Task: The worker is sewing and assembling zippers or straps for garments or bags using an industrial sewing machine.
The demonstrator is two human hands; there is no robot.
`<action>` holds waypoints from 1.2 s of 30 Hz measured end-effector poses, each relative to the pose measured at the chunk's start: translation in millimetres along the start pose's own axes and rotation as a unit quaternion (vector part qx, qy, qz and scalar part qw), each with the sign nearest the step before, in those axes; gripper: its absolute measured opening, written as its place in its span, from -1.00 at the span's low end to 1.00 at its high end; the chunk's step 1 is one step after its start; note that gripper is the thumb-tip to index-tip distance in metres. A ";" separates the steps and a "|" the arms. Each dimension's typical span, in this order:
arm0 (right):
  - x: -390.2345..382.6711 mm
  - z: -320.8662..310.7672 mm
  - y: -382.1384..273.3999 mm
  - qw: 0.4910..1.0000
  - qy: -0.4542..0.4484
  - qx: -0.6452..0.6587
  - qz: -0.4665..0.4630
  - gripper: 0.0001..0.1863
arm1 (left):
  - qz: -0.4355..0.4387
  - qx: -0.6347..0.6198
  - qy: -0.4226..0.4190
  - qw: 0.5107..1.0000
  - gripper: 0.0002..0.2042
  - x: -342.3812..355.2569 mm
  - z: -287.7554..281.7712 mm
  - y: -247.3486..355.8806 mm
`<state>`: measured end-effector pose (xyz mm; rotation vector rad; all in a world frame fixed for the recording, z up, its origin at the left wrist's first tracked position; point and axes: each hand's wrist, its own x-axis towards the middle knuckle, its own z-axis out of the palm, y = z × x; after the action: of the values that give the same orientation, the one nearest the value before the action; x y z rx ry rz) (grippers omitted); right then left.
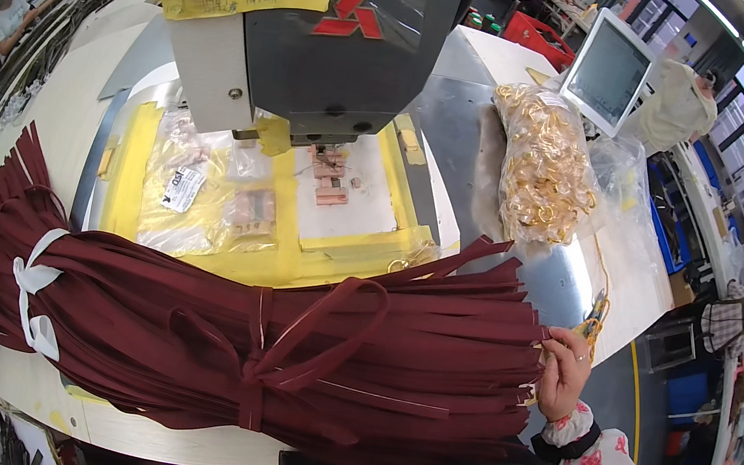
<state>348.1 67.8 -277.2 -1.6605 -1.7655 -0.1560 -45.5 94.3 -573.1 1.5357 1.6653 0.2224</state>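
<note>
A thick bundle of long maroon straps (154, 315) lies across the front of the work table, bound by a white tie (36, 277) near its left end and by a knotted maroon strap at its middle. At the bundle's right end, my right hand (563, 368) has its fingers curled around some strap ends. My left hand is not in view. Behind the bundle is a grey machine head (317, 88) over a yellow-taped plate (308, 266) holding small pink pieces (329, 177) and plastic bags.
A clear bag of gold rings (542, 172) sits right of the machine beside a screen (599, 74). A red crate (534, 39) stands behind. Several other people work around the room, one at the left (9, 19), others at the right (673, 115).
</note>
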 end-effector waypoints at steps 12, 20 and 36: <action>3.6 -0.8 -2.3 0.999 0.020 -0.021 -0.026 -0.79 | 0.022 -0.027 -0.021 0.999 -0.74 -4.8 -8.5 2.5; 9.4 -9.6 2.0 0.998 -0.045 0.014 -0.034 -0.82 | 0.106 -0.243 -0.098 0.959 -0.72 -81.1 -76.5 38.9; 68.6 -15.9 -176.7 0.738 -0.432 0.389 -0.343 -0.68 | 0.196 -0.578 -0.063 0.790 -0.62 -235.2 -184.2 195.3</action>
<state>197.2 86.1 -162.9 -0.3627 -2.5182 1.0589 -47.8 4.1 -227.8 0.8376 0.7242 1.1037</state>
